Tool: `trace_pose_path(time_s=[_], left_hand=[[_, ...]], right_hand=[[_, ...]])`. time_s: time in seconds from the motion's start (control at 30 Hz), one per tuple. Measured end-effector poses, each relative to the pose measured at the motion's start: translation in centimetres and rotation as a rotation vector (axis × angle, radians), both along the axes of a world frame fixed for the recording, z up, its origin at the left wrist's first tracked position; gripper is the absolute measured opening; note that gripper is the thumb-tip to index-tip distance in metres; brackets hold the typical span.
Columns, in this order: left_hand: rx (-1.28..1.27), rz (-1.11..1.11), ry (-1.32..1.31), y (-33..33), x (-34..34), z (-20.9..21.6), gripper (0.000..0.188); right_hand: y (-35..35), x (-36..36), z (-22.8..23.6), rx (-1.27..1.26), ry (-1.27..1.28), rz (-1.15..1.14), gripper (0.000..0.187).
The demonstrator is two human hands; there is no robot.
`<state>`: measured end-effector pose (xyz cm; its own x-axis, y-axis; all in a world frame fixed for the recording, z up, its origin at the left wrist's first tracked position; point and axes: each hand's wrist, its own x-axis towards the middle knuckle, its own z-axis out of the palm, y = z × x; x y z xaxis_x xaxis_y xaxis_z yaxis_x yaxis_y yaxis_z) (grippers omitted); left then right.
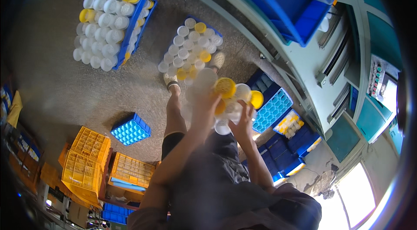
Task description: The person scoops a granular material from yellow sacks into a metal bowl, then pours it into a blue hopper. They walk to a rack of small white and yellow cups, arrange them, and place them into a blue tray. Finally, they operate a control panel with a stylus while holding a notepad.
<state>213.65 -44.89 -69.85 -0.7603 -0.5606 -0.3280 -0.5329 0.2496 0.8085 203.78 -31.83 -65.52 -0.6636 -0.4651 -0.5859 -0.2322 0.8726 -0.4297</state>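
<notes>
The left hand (205, 110) and right hand (243, 121) grasp a cluster of white and yellow cylindrical plastic containers (226, 87) from opposite sides, above the floor (130, 84), near the container-filled blue crate's (215, 29) near edge.

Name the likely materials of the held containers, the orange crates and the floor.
Held containers: probably thin plastic, semi-glossy, as the whitish ones look translucent.
Orange crates: likely rigid moulded plastic, slightly shiny, with regular lattice openings.
Floor: perhaps concrete, dull, mottled grey.
</notes>
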Motion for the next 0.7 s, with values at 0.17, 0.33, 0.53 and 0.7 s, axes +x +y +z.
trace_pose_path(time_s=[0.17,0.33,0.53,0.7], left_hand=[[-0.003,-0.095,-0.165,-2.1,7.7,-16.6,0.062],[-0.254,-0.161,-0.131,-5.8,10.2,-33.1,0.043],[-0.428,-0.331,-0.176,-8.7,11.9,-38.2,0.072],[-0.082,-0.284,-0.279,-9.1,13.0,-36.9,0.08]], right_hand=[[-1.2,7.7,-19.5,0.053,-0.156,-0.1,0.084],[-4.7,11.9,-35.4,-0.139,0.028,-0.102,0.089],[-3.0,12.1,-40.3,-0.066,-0.041,-0.204,0.091],[-3.4,11.5,-42.0,-0.011,-0.227,-0.105,0.098]])
